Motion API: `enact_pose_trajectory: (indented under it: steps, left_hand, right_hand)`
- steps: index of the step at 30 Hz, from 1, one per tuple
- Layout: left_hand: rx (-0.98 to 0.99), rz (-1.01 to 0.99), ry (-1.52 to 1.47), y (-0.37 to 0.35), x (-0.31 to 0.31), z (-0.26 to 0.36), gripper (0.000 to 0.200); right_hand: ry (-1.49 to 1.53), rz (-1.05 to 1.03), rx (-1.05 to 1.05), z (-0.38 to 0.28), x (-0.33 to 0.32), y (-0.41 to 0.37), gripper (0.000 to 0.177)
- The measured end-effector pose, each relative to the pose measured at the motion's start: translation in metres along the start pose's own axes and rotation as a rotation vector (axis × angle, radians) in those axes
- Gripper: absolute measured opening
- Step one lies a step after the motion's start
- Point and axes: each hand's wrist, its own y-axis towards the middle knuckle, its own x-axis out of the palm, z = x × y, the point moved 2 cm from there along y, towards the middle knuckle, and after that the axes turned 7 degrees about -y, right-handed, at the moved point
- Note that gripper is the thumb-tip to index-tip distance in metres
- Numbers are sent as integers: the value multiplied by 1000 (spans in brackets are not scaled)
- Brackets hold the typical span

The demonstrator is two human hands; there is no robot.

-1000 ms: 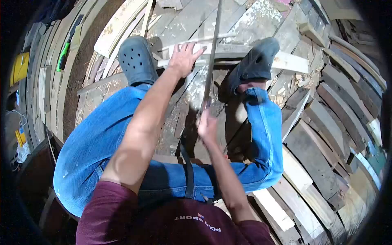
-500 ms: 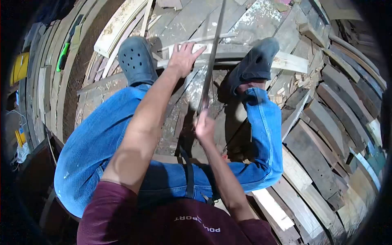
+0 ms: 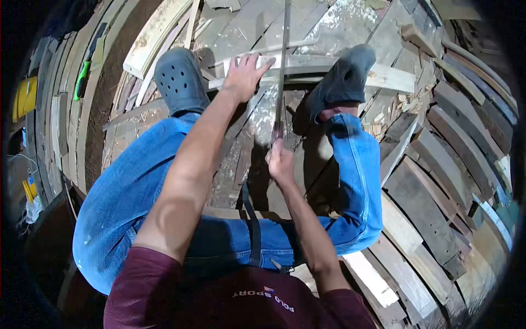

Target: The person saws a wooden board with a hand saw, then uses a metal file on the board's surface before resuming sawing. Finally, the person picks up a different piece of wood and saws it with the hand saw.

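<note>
My left hand [image 3: 243, 79] lies with fingers spread on a pale wooden board [image 3: 390, 79] that runs crosswise near my feet. In my right hand [image 3: 281, 160] the fingers are closed round the near end of a hand saw [image 3: 281, 82], its handle mostly hidden by them. The long dark blade is seen edge-on, pointing away from me and crossing the board just right of my left hand. My left clog [image 3: 179, 79] and right clog [image 3: 346, 79] are on or against the board, one on each side of the hands.
Stacked planks [image 3: 433, 219] fill the right side. More boards [image 3: 82, 109] stand along the left, with a green-handled screwdriver [image 3: 82, 79] lying on them. A curved pale plank [image 3: 156, 38] lies beyond my left clog. Wood chips [image 3: 381, 118] litter the plank floor [image 3: 241, 27].
My right hand has moved slightly forward and right with the saw. The blade's far end has swung a little left. My left hand stays on the board.
</note>
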Motion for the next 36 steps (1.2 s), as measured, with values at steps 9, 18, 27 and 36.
enact_pose_trajectory:
  steps: [9, 18, 27, 36]
  left_hand:
    - [-6, -9, -5, 2, 4, -1, 84]
    - [17, 56, 27, 2, 6, -1, 95]
    - [-13, 16, -1, 4, -3, 1, 88]
    - [0, 37, -5, 2, 4, -1, 97]
  right_hand:
    - [5, 78, 36, -1, 6, -5, 61]
    - [-25, 68, -28, -12, -1, -20, 67]
    - [-49, 115, -14, 30, 8, -30, 67]
    - [-29, 70, 44, -2, -8, -27, 67]
